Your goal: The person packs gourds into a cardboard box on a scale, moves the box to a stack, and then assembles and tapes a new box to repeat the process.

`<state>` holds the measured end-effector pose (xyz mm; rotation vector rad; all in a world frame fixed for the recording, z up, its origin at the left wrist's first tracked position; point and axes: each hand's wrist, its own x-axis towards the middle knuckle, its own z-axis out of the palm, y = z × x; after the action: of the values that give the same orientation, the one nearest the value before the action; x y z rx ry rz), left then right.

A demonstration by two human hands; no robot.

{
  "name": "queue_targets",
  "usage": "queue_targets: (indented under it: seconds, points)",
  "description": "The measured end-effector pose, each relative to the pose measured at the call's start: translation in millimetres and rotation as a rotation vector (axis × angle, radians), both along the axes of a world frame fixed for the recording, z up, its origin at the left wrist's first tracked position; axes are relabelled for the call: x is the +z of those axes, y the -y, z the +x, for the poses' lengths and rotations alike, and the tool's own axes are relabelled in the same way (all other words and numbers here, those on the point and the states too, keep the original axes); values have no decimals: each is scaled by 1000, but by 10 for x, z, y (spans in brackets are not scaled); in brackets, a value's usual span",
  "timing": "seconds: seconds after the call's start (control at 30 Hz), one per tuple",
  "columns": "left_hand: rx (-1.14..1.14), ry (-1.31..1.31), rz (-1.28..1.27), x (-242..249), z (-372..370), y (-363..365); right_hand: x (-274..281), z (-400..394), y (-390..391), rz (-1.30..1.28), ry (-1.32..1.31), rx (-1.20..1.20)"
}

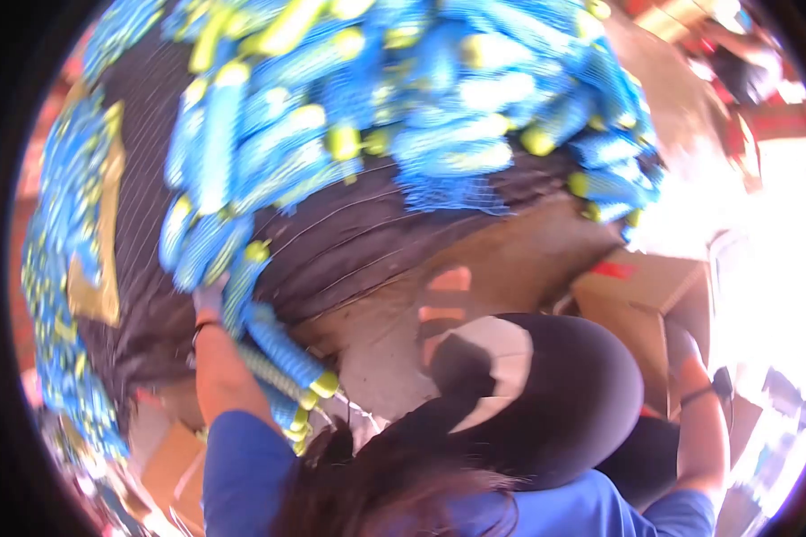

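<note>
Two hands are at bundles and box edge, floor showing between.

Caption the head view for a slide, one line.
Left hand at blue-netted bundles beside dark fabric; right hand at a cardboard box.

The left hand is blurred, its fingers hard to tell from the blue netted bundles, whose far heap is cut off by the picture's edge. The right hand blurs too; whether it touches the cardboard box is unclear. Glare hides details at right.
</note>
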<state>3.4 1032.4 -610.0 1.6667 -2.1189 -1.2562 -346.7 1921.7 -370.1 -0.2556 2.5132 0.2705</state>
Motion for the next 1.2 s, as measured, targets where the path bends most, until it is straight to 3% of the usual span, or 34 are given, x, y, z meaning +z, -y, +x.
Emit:
queue_targets:
  seconds: [0.07,0.23,0.33,0.37,0.4,0.47,0.53,0.63,0.73,0.8,0.87,0.93,0.97,1.0,1.07,1.13,1.17,1.2]
  points:
    - [146,-128,85,-127,15,-11,-21,-13,18,-22,10,61]
    - [212,-48,364,-397,193,248,-438,-169,-1059,74,60,329]
    - [206,139,291,290,-191,-326,-434,-202,-1007,380,139,731]
    - [186,172,138,-363,119,-83,-442,-216,-979,462,158,828]
    - [182,174,136,-313,159,-170,-541,-219,-1169,389,134,786]
    - [19,557,-27,76,-39,-565,-597,-199,-1331,316,103,735]
    - [-88,906,-146,653,-491,-988,-260,-134,-778,174,129,325]
    - [-257,1039,-346,878,-671,-1199,271,21,195,38,118,-67]
    - [-432,1090,-424,1181,-776,-1345,211,-28,-56,-128,102,-210]
    - [-436,1035,-538,1247,-691,-1499,220,-83,-210,-231,37,-204]
    - [-502,904,-938,1363,-579,-1601,265,-89,-259,-342,-13,-196]
    - [-578,808,-997,1551,-555,-1659,425,-65,-201,-483,-40,-218]
    - [-607,707,-953,1738,-632,-1749,469,-75,-198,-431,-99,-184]
    - [-641,603,-911,1934,-731,-1856,176,-304,-601,-382,-183,178]
    - [-668,427,-1088,2321,-1010,-2139,6,-442,-817,-546,-330,263]
    - [-757,21,-1322,2724,-1414,-2446,682,-83,174,-948,-499,133]
    - [-809,-162,-1424,2955,-1666,-2648,1246,229,861,-947,-438,-54]
    - [-888,-239,-1423,3324,-1920,-2959,1432,308,1014,-909,-584,210]
